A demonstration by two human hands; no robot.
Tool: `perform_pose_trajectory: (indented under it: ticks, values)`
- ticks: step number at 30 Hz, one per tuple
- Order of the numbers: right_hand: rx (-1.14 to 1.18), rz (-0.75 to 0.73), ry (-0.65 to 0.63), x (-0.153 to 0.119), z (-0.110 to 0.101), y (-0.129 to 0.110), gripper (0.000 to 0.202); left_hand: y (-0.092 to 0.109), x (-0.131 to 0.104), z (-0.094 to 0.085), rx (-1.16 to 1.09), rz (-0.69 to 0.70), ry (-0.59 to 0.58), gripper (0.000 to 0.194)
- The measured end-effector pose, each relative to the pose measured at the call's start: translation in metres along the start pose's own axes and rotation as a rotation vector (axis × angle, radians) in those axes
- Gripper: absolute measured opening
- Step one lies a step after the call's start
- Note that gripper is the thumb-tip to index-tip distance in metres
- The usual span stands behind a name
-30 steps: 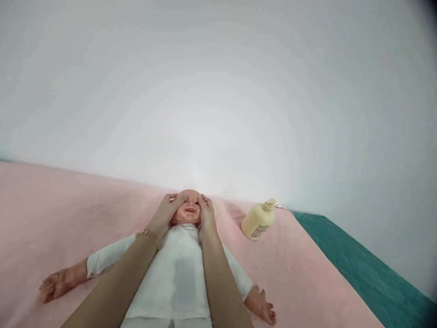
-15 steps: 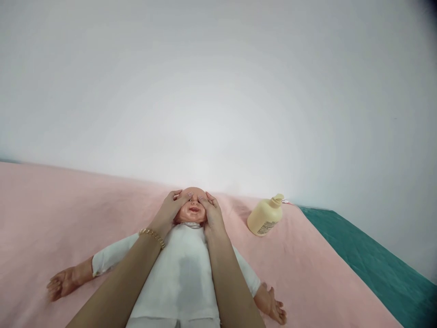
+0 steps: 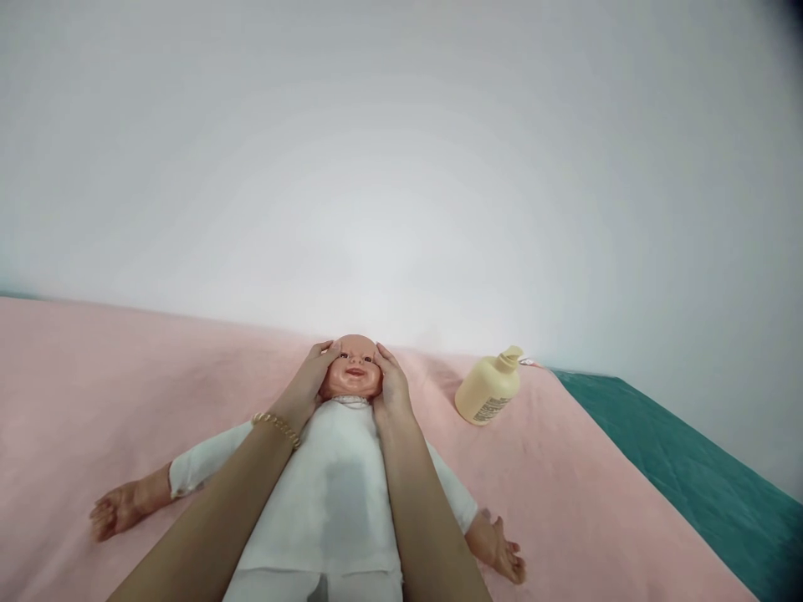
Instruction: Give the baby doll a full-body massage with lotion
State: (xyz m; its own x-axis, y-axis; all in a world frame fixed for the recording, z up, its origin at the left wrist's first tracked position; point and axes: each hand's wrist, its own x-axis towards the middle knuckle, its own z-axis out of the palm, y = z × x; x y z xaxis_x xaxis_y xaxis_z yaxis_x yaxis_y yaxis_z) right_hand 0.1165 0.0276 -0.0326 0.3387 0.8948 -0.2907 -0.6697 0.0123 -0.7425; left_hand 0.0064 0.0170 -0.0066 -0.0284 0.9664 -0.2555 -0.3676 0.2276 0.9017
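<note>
A baby doll with a white cloth body lies on its back, its arms spread to both sides. My left hand, with a gold bracelet at the wrist, is cupped against the left side of the doll's head. On the other side my right hand holds the head the same way. Both thumbs lie at the outer sides of the doll's eyes, which are uncovered. The fingers behind the head are partly hidden.
A yellow pump bottle stands on the pink cloth right of the doll's head. Green cloth shows at the right. A pale wall rises behind.
My thumbs have moved outward from the inner part of the doll's eyes to the sides, so the eyes now show. The view has shifted slightly.
</note>
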Motion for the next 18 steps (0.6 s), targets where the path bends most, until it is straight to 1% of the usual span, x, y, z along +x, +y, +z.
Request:
perform_pose_trajectory:
  ticks: [4, 9, 11, 14, 16, 18]
  values:
    - [0.047, 0.034, -0.001, 0.002, 0.000, -0.002, 0.029, 0.000, 0.002, -0.001, -0.055, -0.003, -0.009, 0.016]
    - [0.093, 0.107, 0.005, -0.008, 0.003, -0.009, 0.029, -0.003, 0.005, -0.002, -0.105, 0.004, -0.020, 0.015]
    - [0.101, 0.103, -0.008, -0.011, 0.004, -0.009, 0.027, -0.004, 0.003, -0.002, -0.123, 0.010, -0.037, 0.019]
    - [0.061, 0.043, -0.065, -0.015, 0.004, -0.007, 0.030, -0.003, -0.003, -0.002, -0.114, 0.018, -0.066, 0.034]
    - [0.001, -0.005, -0.067, -0.015, 0.004, -0.006, 0.037, -0.002, -0.006, -0.002, -0.064, 0.023, -0.045, 0.040]
    - [-0.043, -0.029, -0.039, -0.016, 0.003, -0.006, 0.043, -0.001, -0.006, -0.002, -0.003, 0.019, -0.015, 0.042]
